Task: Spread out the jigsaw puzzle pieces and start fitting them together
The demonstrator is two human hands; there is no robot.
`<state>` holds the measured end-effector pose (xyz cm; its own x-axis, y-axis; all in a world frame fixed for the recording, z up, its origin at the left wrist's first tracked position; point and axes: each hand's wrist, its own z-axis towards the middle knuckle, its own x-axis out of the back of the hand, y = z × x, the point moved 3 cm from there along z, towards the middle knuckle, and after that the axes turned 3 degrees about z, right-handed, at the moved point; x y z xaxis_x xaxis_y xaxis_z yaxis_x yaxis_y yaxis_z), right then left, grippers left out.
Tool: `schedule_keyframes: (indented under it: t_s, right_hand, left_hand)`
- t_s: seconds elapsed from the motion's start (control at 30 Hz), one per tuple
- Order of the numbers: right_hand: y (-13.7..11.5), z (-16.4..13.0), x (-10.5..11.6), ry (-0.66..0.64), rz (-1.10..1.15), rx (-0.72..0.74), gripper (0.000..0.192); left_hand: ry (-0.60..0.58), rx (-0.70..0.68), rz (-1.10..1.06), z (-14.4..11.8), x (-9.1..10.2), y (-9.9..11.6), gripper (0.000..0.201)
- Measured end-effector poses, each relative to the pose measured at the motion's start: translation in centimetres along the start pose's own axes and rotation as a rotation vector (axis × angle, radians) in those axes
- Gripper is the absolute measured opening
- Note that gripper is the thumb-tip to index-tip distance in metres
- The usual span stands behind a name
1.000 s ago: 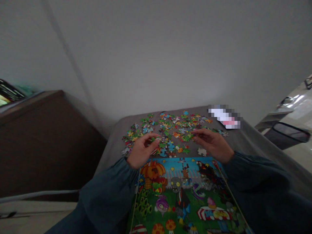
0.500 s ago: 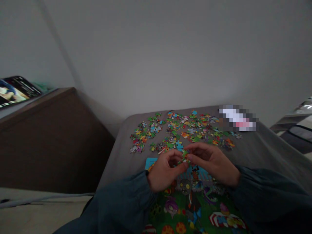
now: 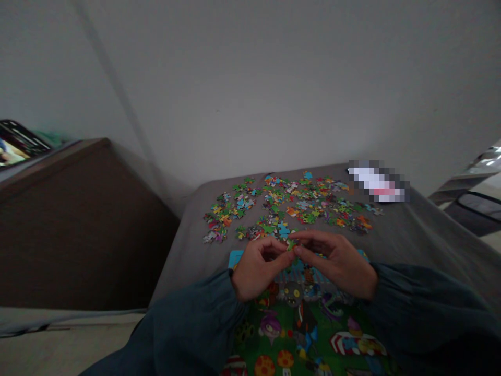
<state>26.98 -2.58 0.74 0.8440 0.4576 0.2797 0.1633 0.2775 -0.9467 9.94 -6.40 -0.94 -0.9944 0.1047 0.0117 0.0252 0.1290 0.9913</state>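
Both hands meet at centre: the left hand (image 3: 256, 269) and right hand (image 3: 336, 261) pinch a small green puzzle piece (image 3: 291, 244) between fingertips, above the picture sheet (image 3: 297, 324), loose pieces (image 3: 285, 206) scattered just beyond.

You find no readable text here. The puzzle picture sheet (image 3: 305, 334) under your wrists shows cartoon figures only, no letters or numbers that can be made out. The loose puzzle pieces (image 3: 289, 206) at 12 o'clock from your hands carry colours, no legible print. The pixelated object (image 3: 378, 183) at 2 o'clock is blurred, so any label on it cannot be read. The screen (image 3: 15, 149) far out at 10 o'clock shows light lines, too small and dim to read.
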Motion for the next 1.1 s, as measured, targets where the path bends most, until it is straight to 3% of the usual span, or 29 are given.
schedule_keyframes:
  t_s: [0.33,0.63,0.93,1.1]
  right_hand:
    - [-0.31,0.05,0.03,-0.002,-0.035,-0.004,0.023]
    - [0.08,0.18,-0.11,-0.114,0.028,-0.092,0.025]
    - [0.01,0.2,-0.11,-0.096,0.069,-0.078,0.025]
    - [0.24,0.09,-0.15,-0.063,-0.009,-0.007,0.019]
  left_hand:
    - [0.034,-0.005,0.059,0.01,0.17,0.0,0.046]
    - [0.052,-0.042,0.154,0.04,0.31,-0.49,0.04]
    - [0.102,-0.06,0.026,0.08,0.55,0.2,0.041]
    - [0.051,-0.04,-0.009,0.03,0.28,0.42,0.045]
